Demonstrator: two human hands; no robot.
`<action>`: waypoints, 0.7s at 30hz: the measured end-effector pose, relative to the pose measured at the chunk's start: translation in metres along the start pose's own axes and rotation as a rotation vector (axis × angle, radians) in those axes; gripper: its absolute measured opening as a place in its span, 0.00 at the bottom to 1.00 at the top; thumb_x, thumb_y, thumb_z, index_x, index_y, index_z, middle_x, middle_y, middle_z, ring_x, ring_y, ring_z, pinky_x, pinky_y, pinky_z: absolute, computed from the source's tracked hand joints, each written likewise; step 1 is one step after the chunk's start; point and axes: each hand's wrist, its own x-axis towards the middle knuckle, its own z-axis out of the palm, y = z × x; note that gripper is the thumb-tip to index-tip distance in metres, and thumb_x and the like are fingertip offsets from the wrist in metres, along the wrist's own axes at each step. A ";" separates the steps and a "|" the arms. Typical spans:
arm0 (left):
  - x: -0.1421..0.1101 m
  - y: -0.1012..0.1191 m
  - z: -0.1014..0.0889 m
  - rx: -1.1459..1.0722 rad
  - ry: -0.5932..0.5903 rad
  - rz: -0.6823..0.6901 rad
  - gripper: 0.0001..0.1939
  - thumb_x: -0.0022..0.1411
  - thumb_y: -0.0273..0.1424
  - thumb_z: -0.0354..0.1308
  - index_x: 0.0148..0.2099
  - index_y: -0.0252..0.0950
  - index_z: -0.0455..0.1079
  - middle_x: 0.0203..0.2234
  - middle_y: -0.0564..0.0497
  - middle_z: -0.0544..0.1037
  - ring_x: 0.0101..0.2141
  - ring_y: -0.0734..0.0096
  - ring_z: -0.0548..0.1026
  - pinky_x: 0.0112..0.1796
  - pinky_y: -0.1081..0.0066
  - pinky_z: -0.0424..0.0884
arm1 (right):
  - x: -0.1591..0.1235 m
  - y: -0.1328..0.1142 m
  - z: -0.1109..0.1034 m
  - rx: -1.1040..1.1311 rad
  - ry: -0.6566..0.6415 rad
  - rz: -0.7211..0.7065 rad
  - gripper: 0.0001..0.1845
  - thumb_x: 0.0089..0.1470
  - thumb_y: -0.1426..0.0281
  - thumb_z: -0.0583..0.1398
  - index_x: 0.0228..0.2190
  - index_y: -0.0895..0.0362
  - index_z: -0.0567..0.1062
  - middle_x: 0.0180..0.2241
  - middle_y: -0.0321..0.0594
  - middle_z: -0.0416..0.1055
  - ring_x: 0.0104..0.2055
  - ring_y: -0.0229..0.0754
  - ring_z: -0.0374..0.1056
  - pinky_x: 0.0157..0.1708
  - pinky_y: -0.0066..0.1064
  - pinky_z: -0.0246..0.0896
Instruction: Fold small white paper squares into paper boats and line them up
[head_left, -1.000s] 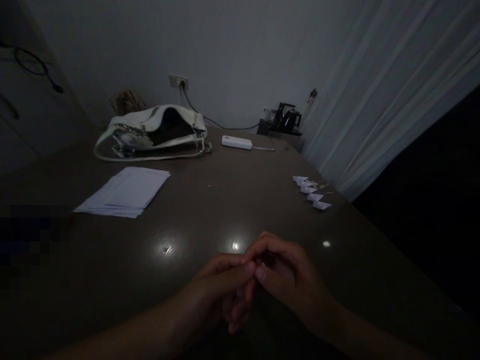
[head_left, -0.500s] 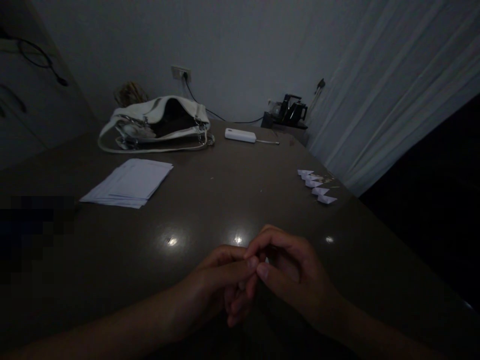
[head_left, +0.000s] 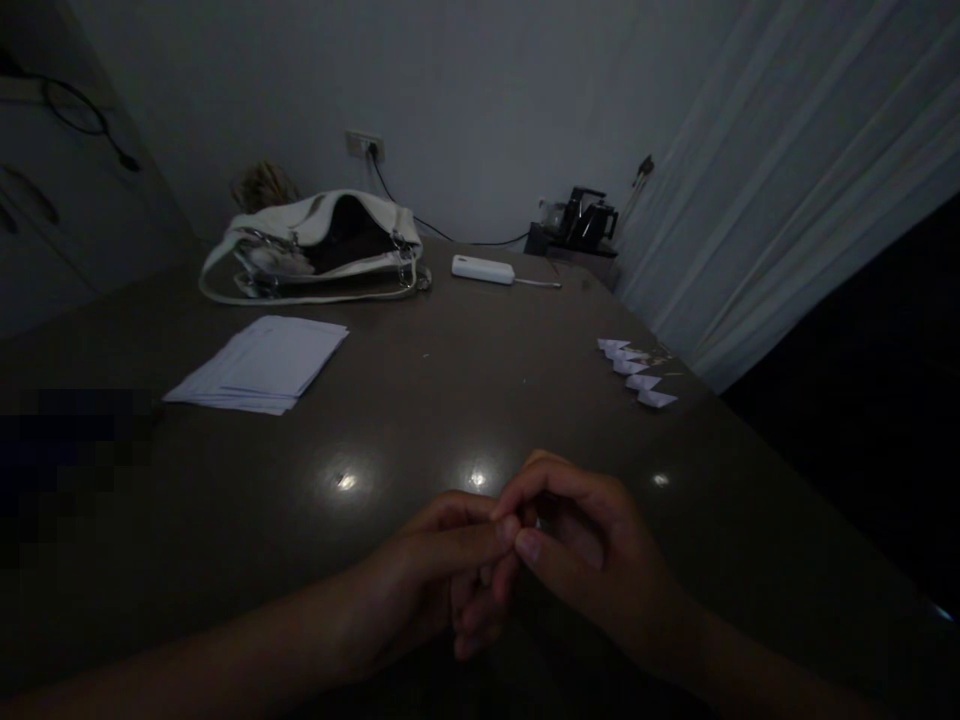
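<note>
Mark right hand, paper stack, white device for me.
Right hand [head_left: 611, 565], head view: base of the thumb.
Paper stack [head_left: 275, 357], head view: middle of the upper sheets.
White device [head_left: 483, 270], head view: middle of its body.

Small pale piece [head_left: 538, 522], pinched where the fingertips of both hands meet; mostly hidden.
From my remote seat I make out only a whitish sliver, low and just right of centre in my view; it shows past the left hand's [head_left: 442, 565] thumb tip, under the arched index finger of the right hand [head_left: 592, 535]; the two thumb tips close in just beside it, nearly touching; fingers cover the rest, so I cannot tell its full outline, its material or which way it is turned; light on it dim, edges soft.
</note>
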 end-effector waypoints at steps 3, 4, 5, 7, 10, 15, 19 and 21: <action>0.001 0.000 0.001 0.006 0.015 0.002 0.14 0.56 0.35 0.55 0.24 0.30 0.65 0.12 0.56 0.61 0.13 0.83 0.59 0.16 0.81 0.58 | 0.001 -0.001 0.000 -0.022 -0.008 -0.024 0.04 0.50 0.73 0.56 0.31 0.58 0.70 0.28 0.37 0.64 0.30 0.34 0.63 0.30 0.27 0.61; 0.001 -0.001 0.001 0.014 0.026 0.005 0.14 0.56 0.35 0.55 0.24 0.30 0.65 0.12 0.56 0.61 0.13 0.83 0.58 0.15 0.81 0.58 | 0.001 -0.002 0.000 -0.031 -0.006 -0.031 0.04 0.50 0.73 0.56 0.31 0.58 0.70 0.28 0.37 0.64 0.30 0.34 0.62 0.30 0.27 0.61; 0.002 -0.001 0.001 0.028 0.041 0.011 0.14 0.56 0.35 0.55 0.24 0.31 0.65 0.12 0.57 0.61 0.13 0.83 0.58 0.15 0.81 0.58 | 0.002 -0.002 0.000 -0.042 -0.002 -0.036 0.04 0.49 0.73 0.56 0.30 0.58 0.70 0.27 0.37 0.64 0.30 0.34 0.62 0.29 0.27 0.60; 0.002 -0.002 0.001 0.077 0.072 0.018 0.14 0.56 0.36 0.55 0.24 0.31 0.65 0.12 0.56 0.61 0.12 0.83 0.59 0.14 0.82 0.56 | 0.002 -0.003 0.000 -0.068 0.006 -0.039 0.03 0.49 0.73 0.56 0.30 0.57 0.70 0.26 0.36 0.63 0.30 0.34 0.62 0.29 0.27 0.60; 0.002 -0.001 0.002 0.139 0.099 0.017 0.16 0.56 0.38 0.55 0.23 0.31 0.65 0.11 0.56 0.61 0.12 0.83 0.59 0.13 0.82 0.55 | 0.001 -0.002 0.000 -0.088 0.003 -0.031 0.04 0.49 0.73 0.56 0.30 0.57 0.70 0.27 0.36 0.62 0.30 0.35 0.62 0.29 0.27 0.60; 0.001 -0.001 0.003 0.138 0.100 0.018 0.15 0.56 0.37 0.54 0.23 0.31 0.64 0.11 0.56 0.61 0.12 0.83 0.59 0.14 0.81 0.55 | 0.000 0.000 -0.001 -0.062 -0.020 -0.038 0.05 0.48 0.74 0.56 0.31 0.57 0.69 0.28 0.37 0.63 0.32 0.35 0.62 0.31 0.28 0.61; 0.001 -0.002 0.002 0.153 0.094 0.027 0.16 0.57 0.38 0.52 0.23 0.32 0.64 0.11 0.57 0.60 0.12 0.82 0.58 0.14 0.81 0.54 | 0.000 -0.001 -0.001 -0.077 -0.024 -0.061 0.05 0.48 0.75 0.55 0.31 0.57 0.68 0.29 0.37 0.63 0.32 0.36 0.63 0.32 0.29 0.62; 0.002 -0.003 0.002 0.226 0.140 0.063 0.17 0.59 0.38 0.51 0.24 0.32 0.63 0.10 0.57 0.60 0.12 0.82 0.58 0.14 0.81 0.53 | -0.002 -0.001 0.001 -0.109 0.029 -0.080 0.06 0.48 0.75 0.56 0.32 0.56 0.67 0.29 0.37 0.64 0.32 0.36 0.63 0.32 0.30 0.63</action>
